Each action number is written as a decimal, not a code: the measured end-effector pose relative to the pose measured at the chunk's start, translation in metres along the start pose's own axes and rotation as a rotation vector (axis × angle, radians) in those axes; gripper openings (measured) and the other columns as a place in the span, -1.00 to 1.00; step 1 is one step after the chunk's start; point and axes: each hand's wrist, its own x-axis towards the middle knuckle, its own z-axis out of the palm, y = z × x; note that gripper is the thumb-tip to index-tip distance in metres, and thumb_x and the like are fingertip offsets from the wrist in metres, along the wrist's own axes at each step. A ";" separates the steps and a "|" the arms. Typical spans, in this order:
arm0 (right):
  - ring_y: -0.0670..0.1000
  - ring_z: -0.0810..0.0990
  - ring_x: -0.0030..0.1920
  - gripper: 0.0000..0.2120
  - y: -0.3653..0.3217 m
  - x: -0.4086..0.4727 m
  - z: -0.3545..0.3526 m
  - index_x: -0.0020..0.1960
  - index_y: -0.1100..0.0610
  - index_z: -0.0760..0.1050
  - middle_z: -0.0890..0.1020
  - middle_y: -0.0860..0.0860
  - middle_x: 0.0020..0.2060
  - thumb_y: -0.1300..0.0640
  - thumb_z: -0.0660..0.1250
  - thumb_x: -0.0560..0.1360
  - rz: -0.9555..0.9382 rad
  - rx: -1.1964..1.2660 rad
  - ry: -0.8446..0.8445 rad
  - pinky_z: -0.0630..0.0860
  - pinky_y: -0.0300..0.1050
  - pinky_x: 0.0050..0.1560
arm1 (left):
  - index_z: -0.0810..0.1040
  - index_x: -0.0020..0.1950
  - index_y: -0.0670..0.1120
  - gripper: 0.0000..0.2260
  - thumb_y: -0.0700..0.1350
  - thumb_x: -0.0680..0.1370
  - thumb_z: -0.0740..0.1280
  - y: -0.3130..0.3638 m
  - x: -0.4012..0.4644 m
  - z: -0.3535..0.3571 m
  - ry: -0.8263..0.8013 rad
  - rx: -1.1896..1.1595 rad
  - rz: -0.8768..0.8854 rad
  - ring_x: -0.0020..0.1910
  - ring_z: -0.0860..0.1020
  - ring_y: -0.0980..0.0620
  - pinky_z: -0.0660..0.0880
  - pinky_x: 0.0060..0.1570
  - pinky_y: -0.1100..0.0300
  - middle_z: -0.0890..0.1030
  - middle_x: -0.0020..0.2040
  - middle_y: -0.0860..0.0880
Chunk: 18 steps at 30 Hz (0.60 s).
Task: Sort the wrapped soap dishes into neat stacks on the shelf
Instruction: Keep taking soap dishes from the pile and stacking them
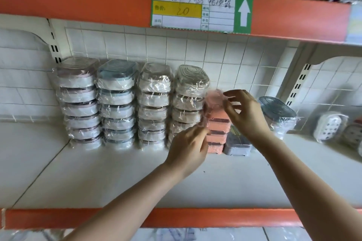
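Several tall stacks of wrapped soap dishes point(117, 101) stand in a row against the tiled wall on the white shelf point(98, 172). To their right rises a shorter stack of pink soap dishes point(217, 135). A blurred pink wrapped dish point(214, 101) is on top of that stack, held between both hands. My left hand point(188, 148) grips its lower left side. My right hand point(246, 111) pinches its upper right edge, fingers curled.
A grey soap dish point(237, 146) sits right of the pink stack. A dark blue wrapped dish point(278, 113) and white perforated dishes point(329, 127) lie further right. An orange shelf edge point(78, 218) runs along the front; the upper shelf carries a price label point(195, 8).
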 end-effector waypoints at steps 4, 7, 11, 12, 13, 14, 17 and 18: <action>-0.01 0.60 -0.01 -0.81 0.023 -0.033 -0.018 0.11 0.19 0.54 0.56 -0.02 0.01 0.19 0.36 0.51 0.054 -0.017 -0.037 0.59 -0.04 0.02 | 0.57 -0.08 -0.08 -0.76 -0.08 0.46 0.13 0.018 -0.003 0.023 -0.156 0.013 0.008 -0.26 0.59 -0.06 0.48 -0.36 0.18 0.63 -0.14 -0.02; 0.02 0.59 -0.01 -0.79 0.044 -0.055 -0.030 0.12 0.16 0.55 0.58 0.03 0.01 0.16 0.37 0.50 0.094 -0.054 -0.075 0.58 0.05 0.02 | 0.60 -0.06 -0.05 -0.70 -0.03 0.47 0.08 0.034 0.000 0.041 -0.242 0.002 0.011 -0.20 0.61 -0.07 0.51 -0.29 0.14 0.65 -0.13 -0.01; 0.08 0.61 -0.03 -0.77 0.072 -0.079 -0.049 0.12 0.17 0.55 0.60 0.07 0.01 0.11 0.39 0.49 0.116 -0.153 -0.129 0.57 0.10 -0.02 | 0.60 0.06 -0.08 -0.70 -0.02 0.51 0.14 0.059 0.007 0.064 -0.318 -0.025 0.005 -0.06 0.61 -0.12 0.54 -0.14 0.05 0.65 0.00 -0.05; 0.08 0.61 -0.04 -0.77 0.078 -0.085 -0.055 0.10 0.16 0.55 0.60 0.06 -0.01 0.12 0.39 0.47 0.124 -0.166 -0.131 0.57 0.10 -0.03 | 0.58 0.11 -0.07 -0.71 -0.02 0.53 0.15 0.066 0.009 0.069 -0.344 -0.026 -0.003 0.00 0.59 -0.12 0.53 -0.09 0.04 0.63 0.06 -0.05; 0.08 0.61 -0.05 -0.79 0.085 -0.091 -0.061 0.08 0.15 0.56 0.61 0.06 -0.04 0.14 0.40 0.46 0.125 -0.178 -0.131 0.57 0.09 -0.04 | 0.55 0.15 -0.06 -0.73 -0.03 0.56 0.16 0.073 0.011 0.075 -0.380 -0.021 -0.006 0.06 0.57 -0.11 0.51 -0.04 0.05 0.61 0.11 -0.05; 0.07 0.61 -0.05 -0.80 0.091 -0.096 -0.067 0.07 0.16 0.57 0.61 0.05 -0.06 0.15 0.41 0.45 0.127 -0.190 -0.134 0.57 0.08 -0.04 | 0.53 0.18 -0.06 -0.74 -0.03 0.58 0.16 0.079 0.011 0.082 -0.420 -0.009 -0.003 0.10 0.54 -0.10 0.49 -0.01 0.07 0.59 0.14 -0.05; 0.06 0.60 -0.03 -0.76 0.109 -0.115 -0.088 0.09 0.17 0.57 0.61 0.05 -0.05 0.11 0.40 0.46 0.186 -0.232 -0.139 0.54 -0.04 0.00 | 0.50 0.21 -0.05 -0.73 -0.03 0.59 0.14 0.099 0.014 0.101 -0.507 0.035 0.015 0.14 0.53 -0.12 0.47 0.00 0.09 0.58 0.16 -0.05; 0.08 0.60 -0.02 -0.73 0.114 -0.122 -0.096 0.10 0.19 0.56 0.62 0.08 -0.04 0.08 0.39 0.46 0.212 -0.250 -0.129 0.51 -0.09 0.00 | 0.49 0.22 -0.05 -0.73 -0.02 0.59 0.13 0.107 0.015 0.107 -0.528 0.044 0.011 0.15 0.52 -0.12 0.46 0.01 0.08 0.57 0.17 -0.04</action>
